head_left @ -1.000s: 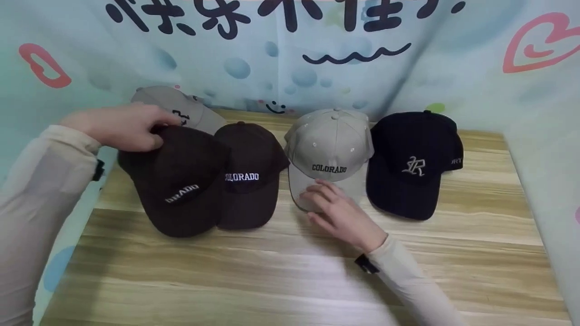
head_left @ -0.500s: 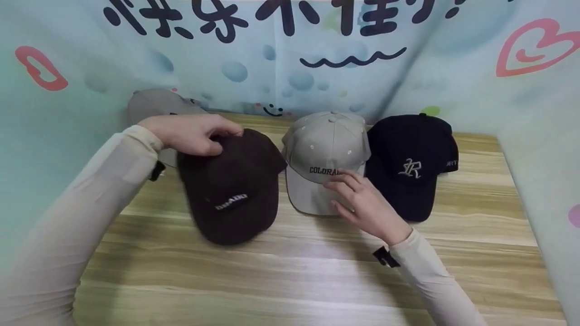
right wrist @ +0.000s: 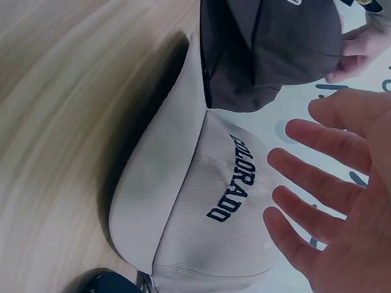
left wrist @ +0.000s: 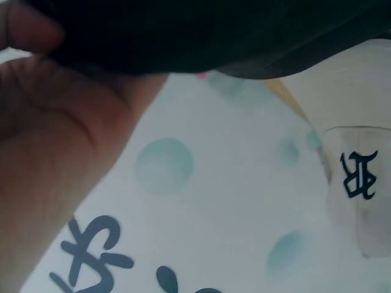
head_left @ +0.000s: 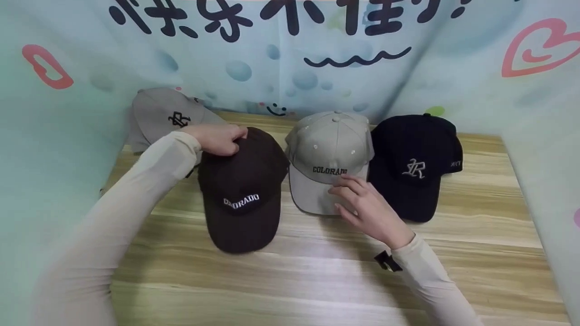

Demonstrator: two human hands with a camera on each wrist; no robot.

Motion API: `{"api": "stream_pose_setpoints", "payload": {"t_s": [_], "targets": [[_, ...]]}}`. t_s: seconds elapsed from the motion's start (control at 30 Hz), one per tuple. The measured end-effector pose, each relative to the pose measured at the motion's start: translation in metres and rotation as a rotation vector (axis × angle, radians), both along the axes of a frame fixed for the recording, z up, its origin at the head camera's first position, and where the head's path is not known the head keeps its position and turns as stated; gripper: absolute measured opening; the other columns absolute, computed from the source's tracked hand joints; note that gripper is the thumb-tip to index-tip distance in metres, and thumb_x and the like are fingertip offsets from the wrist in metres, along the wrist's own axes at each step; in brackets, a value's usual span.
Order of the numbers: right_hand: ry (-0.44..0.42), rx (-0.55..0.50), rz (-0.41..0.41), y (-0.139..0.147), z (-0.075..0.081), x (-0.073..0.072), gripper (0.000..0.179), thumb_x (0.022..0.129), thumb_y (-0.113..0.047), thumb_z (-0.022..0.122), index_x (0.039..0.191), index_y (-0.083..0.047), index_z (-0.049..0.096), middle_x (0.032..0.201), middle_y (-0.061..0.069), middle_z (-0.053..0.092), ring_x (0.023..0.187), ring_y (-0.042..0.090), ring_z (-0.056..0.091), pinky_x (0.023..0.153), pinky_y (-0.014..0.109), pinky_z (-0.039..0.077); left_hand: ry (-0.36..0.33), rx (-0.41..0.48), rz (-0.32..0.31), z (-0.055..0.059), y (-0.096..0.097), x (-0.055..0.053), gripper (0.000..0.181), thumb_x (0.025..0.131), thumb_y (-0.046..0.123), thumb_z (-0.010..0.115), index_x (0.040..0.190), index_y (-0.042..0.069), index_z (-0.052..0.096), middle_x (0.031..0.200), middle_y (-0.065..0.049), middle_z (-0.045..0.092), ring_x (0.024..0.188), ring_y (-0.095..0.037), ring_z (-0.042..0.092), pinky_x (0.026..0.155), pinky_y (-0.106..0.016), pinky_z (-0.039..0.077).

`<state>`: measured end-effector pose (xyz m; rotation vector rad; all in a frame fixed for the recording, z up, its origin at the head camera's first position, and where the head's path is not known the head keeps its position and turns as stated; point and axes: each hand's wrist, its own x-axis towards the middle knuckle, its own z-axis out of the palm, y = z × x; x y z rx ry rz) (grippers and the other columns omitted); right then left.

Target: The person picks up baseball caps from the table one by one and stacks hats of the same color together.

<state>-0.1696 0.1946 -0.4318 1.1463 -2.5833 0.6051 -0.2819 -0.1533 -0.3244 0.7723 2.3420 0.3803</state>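
Note:
In the head view my left hand point(head_left: 217, 139) grips a dark brown baseball cap point(head_left: 242, 181) by the top back of its crown. White COLORADO lettering crosses its front. It overlaps the spot of a second brown cap, which is almost wholly hidden. The left wrist view shows thumb and palm against dark cap cloth point(left wrist: 183, 36). My right hand point(head_left: 371, 210) is held above the brim of a beige COLORADO cap point(head_left: 317, 151). In the right wrist view its fingers are spread and slightly bent, with nothing held, beside that cap point(right wrist: 183, 201).
A navy cap point(head_left: 405, 149) with a silver emblem touches the beige cap's right side. Behind my left forearm, a grey cap point(head_left: 156, 108) with a black emblem lies at the back left. All are on a wood-grain table point(head_left: 272, 290), with a printed cloth point(head_left: 253, 86) behind it.
My left hand has carried the brown cap rightward, over the second brown cap, uncovering the grey cap's emblem. My right hand has shifted slightly right above the beige brim.

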Motion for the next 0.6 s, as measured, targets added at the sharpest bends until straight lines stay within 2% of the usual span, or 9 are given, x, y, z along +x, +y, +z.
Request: {"api": "stream_pose_setpoints", "payload": {"t_s": [0.07,0.13,0.23,0.3,0.37,0.43,0.5,0.6], "targets": [[-0.009,0.003,-0.007,0.001,-0.001,0.001,0.025,0.088,-0.011,0.068,0.111,-0.005,0.067,0.119,0.013,0.062,0.123,0.035,0.048,0.102,0.048,0.036,0.029,-0.019,0.044,-0.008,0.001,-0.002,0.022,0.092,0.002,0.035,0.111,-0.006,0.042,0.107,-0.024,0.051,0.098,-0.035,0.051,0.085,-0.043,0.039],[-0.017,0.007,-0.015,0.001,-0.003,0.001,0.024,0.088,-0.012,0.068,0.111,-0.005,0.068,0.118,0.011,0.062,0.123,0.035,0.049,0.101,0.048,0.037,0.039,-0.014,0.091,-0.016,0.002,-0.001,0.032,0.095,0.004,0.032,0.124,-0.009,0.037,0.126,-0.03,0.048,0.117,-0.039,0.047,0.097,-0.046,0.036],[-0.025,0.008,-0.021,0.001,-0.005,0.002,0.024,0.088,-0.012,0.068,0.111,-0.006,0.068,0.118,0.011,0.062,0.122,0.034,0.049,0.101,0.048,0.037,0.121,-0.024,0.138,-0.028,0.003,0.004,0.038,0.098,0.006,0.033,0.133,-0.011,0.03,0.133,-0.036,0.042,0.126,-0.043,0.041,0.103,-0.049,0.033],[-0.029,0.001,-0.023,0.002,-0.006,0.003,0.024,0.087,-0.012,0.069,0.111,-0.006,0.068,0.118,0.011,0.062,0.122,0.035,0.05,0.1,0.048,0.038,0.203,-0.014,0.181,-0.033,0.005,0.01,0.04,0.099,0.007,0.036,0.135,-0.011,0.029,0.131,-0.036,0.04,0.122,-0.046,0.042,0.1,-0.051,0.035],[-0.029,-0.005,-0.025,0.003,-0.008,0.003,0.024,0.087,-0.011,0.07,0.111,-0.006,0.068,0.117,0.011,0.063,0.121,0.035,0.051,0.099,0.049,0.039,0.312,0.001,0.223,-0.036,0.006,0.018,0.04,0.099,0.011,0.041,0.133,-0.008,0.034,0.127,-0.033,0.04,0.118,-0.047,0.042,0.097,-0.054,0.036],[-0.029,-0.013,-0.028,0.005,-0.009,0.004,0.025,0.086,-0.011,0.07,0.111,-0.006,0.068,0.117,0.012,0.063,0.119,0.035,0.051,0.098,0.049,0.039,0.382,0.024,0.254,-0.038,0.009,0.028,0.046,0.1,0.022,0.046,0.139,-0.002,0.036,0.136,-0.03,0.032,0.124,-0.047,0.035,0.099,-0.06,0.031],[-0.03,-0.018,-0.035,0.007,-0.011,0.004,0.025,0.086,-0.01,0.07,0.11,-0.006,0.068,0.116,0.012,0.063,0.118,0.035,0.052,0.097,0.049,0.04,0.43,0.015,0.255,-0.039,0.013,0.041,0.056,0.099,0.037,0.049,0.145,0.008,0.035,0.143,-0.027,0.027,0.129,-0.048,0.029,0.099,-0.066,0.028],[-0.031,-0.021,-0.044,0.009,-0.012,0.004,0.024,0.086,-0.01,0.07,0.11,-0.006,0.068,0.116,0.012,0.063,0.118,0.035,0.052,0.098,0.048,0.04,0.465,-0.066,0.212,-0.045,0.021,0.062,0.077,0.091,0.06,0.053,0.153,0.022,0.027,0.156,-0.022,0.011,0.137,-0.053,0.011,0.096,-0.076,0.016]]}}
